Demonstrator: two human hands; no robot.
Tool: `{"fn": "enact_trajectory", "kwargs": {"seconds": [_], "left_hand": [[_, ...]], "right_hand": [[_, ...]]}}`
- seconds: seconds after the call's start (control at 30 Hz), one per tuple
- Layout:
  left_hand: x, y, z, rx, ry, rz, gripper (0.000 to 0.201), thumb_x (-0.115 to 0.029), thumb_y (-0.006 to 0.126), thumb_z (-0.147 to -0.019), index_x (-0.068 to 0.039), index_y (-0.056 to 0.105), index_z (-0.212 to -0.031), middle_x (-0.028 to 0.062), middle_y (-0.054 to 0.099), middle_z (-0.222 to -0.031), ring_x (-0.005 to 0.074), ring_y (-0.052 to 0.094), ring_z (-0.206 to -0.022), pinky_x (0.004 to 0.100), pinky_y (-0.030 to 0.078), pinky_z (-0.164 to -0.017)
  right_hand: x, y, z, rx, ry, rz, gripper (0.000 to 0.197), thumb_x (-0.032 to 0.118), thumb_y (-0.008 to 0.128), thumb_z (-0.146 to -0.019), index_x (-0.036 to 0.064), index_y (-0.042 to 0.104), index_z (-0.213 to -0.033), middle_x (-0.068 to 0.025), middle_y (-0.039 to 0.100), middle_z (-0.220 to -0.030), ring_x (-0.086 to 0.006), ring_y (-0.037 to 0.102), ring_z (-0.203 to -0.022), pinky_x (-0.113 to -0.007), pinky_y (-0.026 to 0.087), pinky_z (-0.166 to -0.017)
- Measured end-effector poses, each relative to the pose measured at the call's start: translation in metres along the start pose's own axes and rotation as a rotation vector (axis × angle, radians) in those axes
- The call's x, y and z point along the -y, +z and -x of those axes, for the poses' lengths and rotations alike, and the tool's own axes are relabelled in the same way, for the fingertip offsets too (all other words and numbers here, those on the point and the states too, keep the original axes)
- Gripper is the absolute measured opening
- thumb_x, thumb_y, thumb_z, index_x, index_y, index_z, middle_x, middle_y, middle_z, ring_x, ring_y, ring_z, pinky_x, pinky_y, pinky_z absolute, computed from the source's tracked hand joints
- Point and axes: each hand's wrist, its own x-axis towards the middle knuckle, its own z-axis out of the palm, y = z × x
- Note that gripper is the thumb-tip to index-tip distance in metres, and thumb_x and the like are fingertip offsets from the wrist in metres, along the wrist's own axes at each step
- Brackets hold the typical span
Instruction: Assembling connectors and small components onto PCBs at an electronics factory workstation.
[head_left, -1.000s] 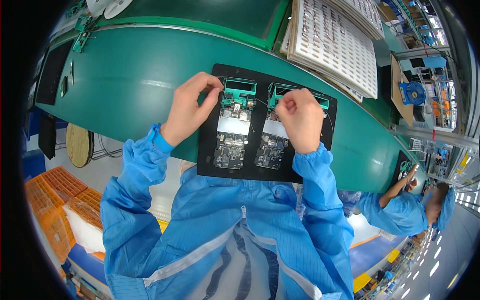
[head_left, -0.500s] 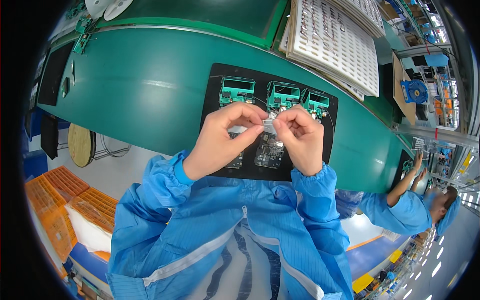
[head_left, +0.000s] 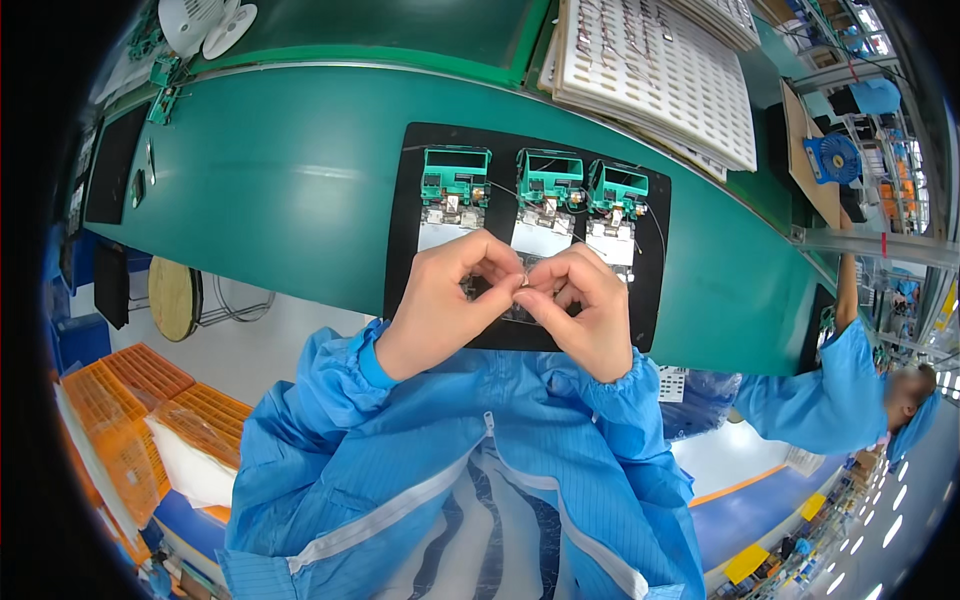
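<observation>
My left hand (head_left: 450, 295) and my right hand (head_left: 585, 308) meet over the near part of a black mat (head_left: 400, 225). Thumb and forefinger are pinched on each, with the fingertips almost touching. Whatever lies between them is too small to make out. Beyond the hands stand a left green plastic frame (head_left: 456, 176), a middle green frame (head_left: 549, 178) and a right green frame (head_left: 617, 188). Each joins a circuit assembly with a white panel, such as the left white panel (head_left: 445, 235). Thin wires run beside the frames. Dark circuit boards under my hands are mostly hidden.
The mat lies on a green worktop (head_left: 300, 170). White slotted trays (head_left: 650, 85) are stacked at the back right, with a blue fan (head_left: 833, 158) beyond. A co-worker's sleeve (head_left: 820, 395) is at the right. Orange crates (head_left: 135, 400) and a round stool (head_left: 175, 298) are at the left.
Both hands have come nearer to me and closer together, so the pinched fingertips almost meet. The white panels beyond them now show. The co-worker's arm has stretched farther forward.
</observation>
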Motion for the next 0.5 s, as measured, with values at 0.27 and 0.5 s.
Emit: {"fn": "enact_trajectory", "kwargs": {"seconds": [0.27, 0.5], "left_hand": [[-0.013, 0.037, 0.008, 0.152, 0.093, -0.095, 0.012, 0.001, 0.068, -0.086, 0.002, 0.067, -0.098, 0.0087, 0.071, -0.092, 0.0155, 0.070, -0.083, 0.0278, 0.056, -0.071], [-0.016, 0.069, 0.009, 0.199, 0.046, 0.046, 0.015, 0.005, 0.066, -0.087, 0.003, 0.068, -0.101, 0.0103, 0.071, -0.098, 0.0187, 0.070, -0.095, 0.0296, 0.058, -0.084]], "right_hand": [[-0.017, -0.032, 0.038, -0.107, 0.052, -0.107, 0.007, -0.003, 0.070, -0.083, 0.0000, 0.064, -0.084, -0.0037, 0.058, -0.083, -0.0069, 0.058, -0.061, -0.022, 0.044, -0.051], [-0.028, -0.094, 0.086, -0.275, 0.072, -0.138, 0.008, -0.005, 0.067, -0.081, 0.0010, 0.061, -0.082, -0.0029, 0.056, -0.083, -0.0080, 0.057, -0.071, -0.021, 0.045, -0.060]]}}
